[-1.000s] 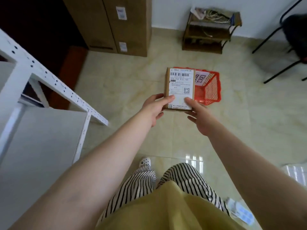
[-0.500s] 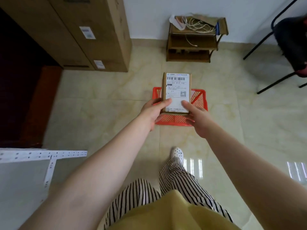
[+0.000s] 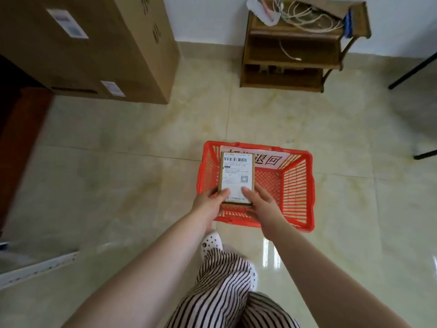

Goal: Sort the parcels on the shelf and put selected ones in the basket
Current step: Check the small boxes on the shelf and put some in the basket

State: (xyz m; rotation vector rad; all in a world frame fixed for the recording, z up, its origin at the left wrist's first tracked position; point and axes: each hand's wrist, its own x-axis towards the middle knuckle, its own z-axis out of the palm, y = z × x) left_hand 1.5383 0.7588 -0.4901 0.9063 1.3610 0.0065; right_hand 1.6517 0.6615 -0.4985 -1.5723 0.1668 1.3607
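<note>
A small brown cardboard parcel (image 3: 236, 171) with a white shipping label is held over the left half of the red plastic basket (image 3: 296, 185) on the floor. My left hand (image 3: 208, 204) grips its near left corner with the thumb on the label. My right hand (image 3: 262, 204) grips its near right corner, thumb on top as well. A white paper sign (image 3: 272, 159) with black characters leans inside the basket's far wall. The basket's mesh bottom shows beside the parcel.
Large cardboard boxes (image 3: 94, 48) stand at the far left. A low wooden rack (image 3: 290, 50) with cables sits against the wall. Black chair legs (image 3: 411, 72) are at the right. A white shelf rail (image 3: 35, 268) shows at the lower left. Tiled floor surrounds the basket.
I have stepped toward the basket and turned away from the shelf. Both hands have carried the parcel forward and down, and it is now over the basket.
</note>
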